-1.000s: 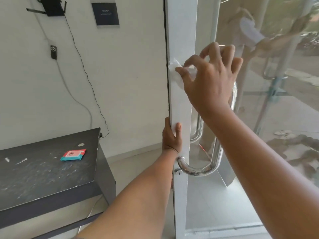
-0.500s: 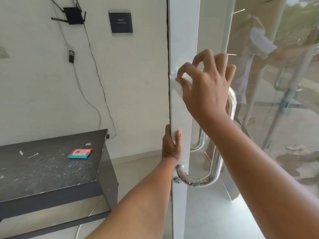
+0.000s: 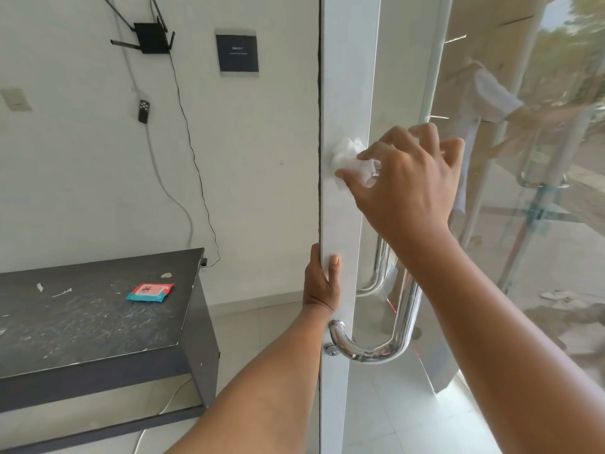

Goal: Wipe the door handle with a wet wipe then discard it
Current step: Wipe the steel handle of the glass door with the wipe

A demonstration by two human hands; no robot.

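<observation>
White, crumpled wet wipe point(image 3: 350, 157) is pinched in the right hand point(image 3: 406, 185) and pressed against the door frame point(image 3: 343, 93), above the chrome door handle's point(image 3: 393, 339) lower bend. The hand and forearm cover the handle's upper part. Left hand point(image 3: 319, 283) grips the frame edge lower down, fingers hidden behind it. Nearby is a black cabinet point(image 3: 82, 322) bearing a teal-and-red wipe packet point(image 3: 150, 292). A router point(image 3: 152, 37) and a dark plaque point(image 3: 237, 54) hang on the wall — plaque lettering illegible.
</observation>
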